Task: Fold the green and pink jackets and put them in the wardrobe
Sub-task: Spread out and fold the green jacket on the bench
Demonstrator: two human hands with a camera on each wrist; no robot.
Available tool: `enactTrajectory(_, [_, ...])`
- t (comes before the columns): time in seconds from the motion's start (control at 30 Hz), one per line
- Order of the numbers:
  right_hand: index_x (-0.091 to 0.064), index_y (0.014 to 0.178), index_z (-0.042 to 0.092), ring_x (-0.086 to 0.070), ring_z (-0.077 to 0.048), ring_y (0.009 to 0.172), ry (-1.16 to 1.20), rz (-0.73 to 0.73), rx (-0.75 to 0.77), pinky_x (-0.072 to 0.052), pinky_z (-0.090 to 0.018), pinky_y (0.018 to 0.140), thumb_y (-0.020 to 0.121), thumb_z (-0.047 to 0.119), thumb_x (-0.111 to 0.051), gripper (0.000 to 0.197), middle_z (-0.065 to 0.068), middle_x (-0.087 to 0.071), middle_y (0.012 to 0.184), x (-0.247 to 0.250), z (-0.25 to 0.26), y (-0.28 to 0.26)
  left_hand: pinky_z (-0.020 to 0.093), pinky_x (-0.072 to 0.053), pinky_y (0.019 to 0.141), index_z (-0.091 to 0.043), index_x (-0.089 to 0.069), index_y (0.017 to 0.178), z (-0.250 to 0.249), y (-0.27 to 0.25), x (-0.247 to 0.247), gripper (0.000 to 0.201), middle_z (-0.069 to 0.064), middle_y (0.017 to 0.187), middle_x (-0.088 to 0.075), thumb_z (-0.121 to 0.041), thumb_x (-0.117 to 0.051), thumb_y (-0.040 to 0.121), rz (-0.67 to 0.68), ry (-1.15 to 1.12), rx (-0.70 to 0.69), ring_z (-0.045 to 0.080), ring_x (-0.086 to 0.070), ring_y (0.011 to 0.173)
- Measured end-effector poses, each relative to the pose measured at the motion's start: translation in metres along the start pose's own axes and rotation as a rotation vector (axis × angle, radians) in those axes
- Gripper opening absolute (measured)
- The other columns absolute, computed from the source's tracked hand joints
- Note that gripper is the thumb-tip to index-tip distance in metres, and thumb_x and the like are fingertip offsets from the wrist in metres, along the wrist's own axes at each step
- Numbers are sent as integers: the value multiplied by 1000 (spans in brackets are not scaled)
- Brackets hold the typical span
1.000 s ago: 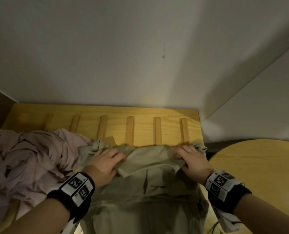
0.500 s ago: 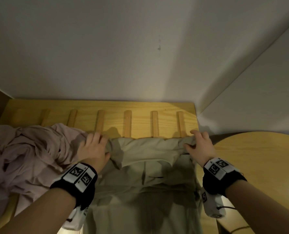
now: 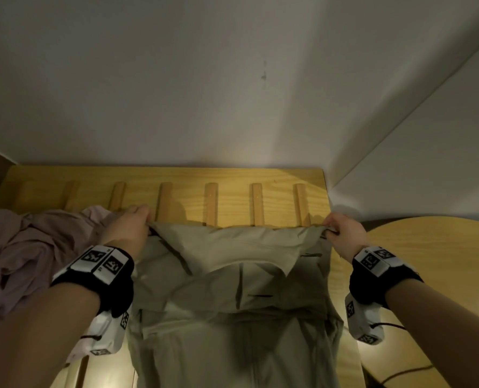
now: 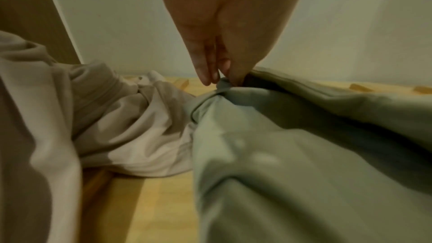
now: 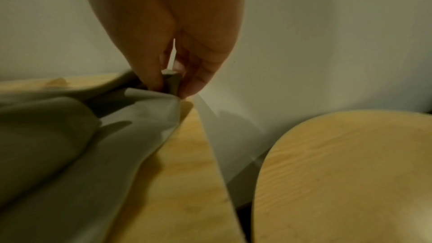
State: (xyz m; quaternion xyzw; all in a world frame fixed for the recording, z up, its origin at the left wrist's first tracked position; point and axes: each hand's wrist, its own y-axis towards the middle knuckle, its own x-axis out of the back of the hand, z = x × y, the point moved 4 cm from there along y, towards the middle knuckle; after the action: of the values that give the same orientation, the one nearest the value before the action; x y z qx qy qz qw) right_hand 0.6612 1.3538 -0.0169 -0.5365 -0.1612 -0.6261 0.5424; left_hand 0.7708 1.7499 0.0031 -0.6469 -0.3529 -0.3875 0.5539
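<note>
The pale green jacket (image 3: 232, 303) lies spread lengthwise on the wooden slatted surface (image 3: 232, 203), its far edge pulled taut between both hands. My left hand (image 3: 132, 228) pinches the jacket's far left corner (image 4: 224, 84) between fingers and thumb. At the far right corner (image 5: 173, 84) my right hand (image 3: 341, 233) pinches the fabric the same way. The pink jacket (image 3: 25, 253) sits crumpled in a heap to the left, touching the green one beside my left hand; it also shows as pale folds (image 4: 131, 132) in the left wrist view.
A white wall (image 3: 232, 93) rises just behind the slatted surface. A round wooden table (image 3: 442, 275) stands close on the right, separated by a narrow dark gap. A cable (image 3: 400, 373) lies on the table's near edge.
Both hands moved apart from the jacket's middle to its far corners and lifted them, stretching the top edge straight. The bunched fabric near the slats is now spread out.
</note>
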Motion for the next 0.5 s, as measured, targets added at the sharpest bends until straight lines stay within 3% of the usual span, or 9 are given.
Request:
enactTrajectory(0.07, [-52,94,14,-53,-29,90,-43,-5,14,-35,-27,69,88,6,-52,10,-6,-52,92,2,2,2,33,-35,72,-9,-44,102,4,2,0,10,16,117,-51,-8,-38,95,16,18,37,32,-50,101])
enactTrajectory(0.2, [-43,85,17,-48,-26,78,-90,-22,6,-36,-30,66,88,5,-49,13,-3,-49,87,4,-1,1,36,-43,79,-9,-41,112,12,1,-10,20,17,117,-55,-12,-33,94,39,58,66,33,-53,103])
enactTrajectory(0.33, [-54,82,5,-52,-32,82,-79,-105,49,-32,-28,64,84,-2,-52,8,-6,-46,87,5,-2,1,36,-44,89,-18,-43,127,20,-3,-27,34,8,131,-50,-15,-30,96,93,143,3,28,-50,114])
enactTrajectory(0.4, [-64,87,1,-54,-32,90,-74,-114,71,-37,-29,70,85,-2,-53,12,-10,-52,96,4,-2,4,36,-43,96,-21,-40,133,24,-5,-30,39,5,134,-47,-15,-30,97,86,185,-23,25,-47,119])
enactTrajectory(0.5, [-70,100,7,-53,-26,108,-110,-51,41,-41,-31,91,92,5,-46,25,-8,-56,120,-1,-7,2,31,-41,98,-22,-40,137,26,-10,-33,40,3,132,-48,-20,-32,97,60,202,-38,22,-47,120])
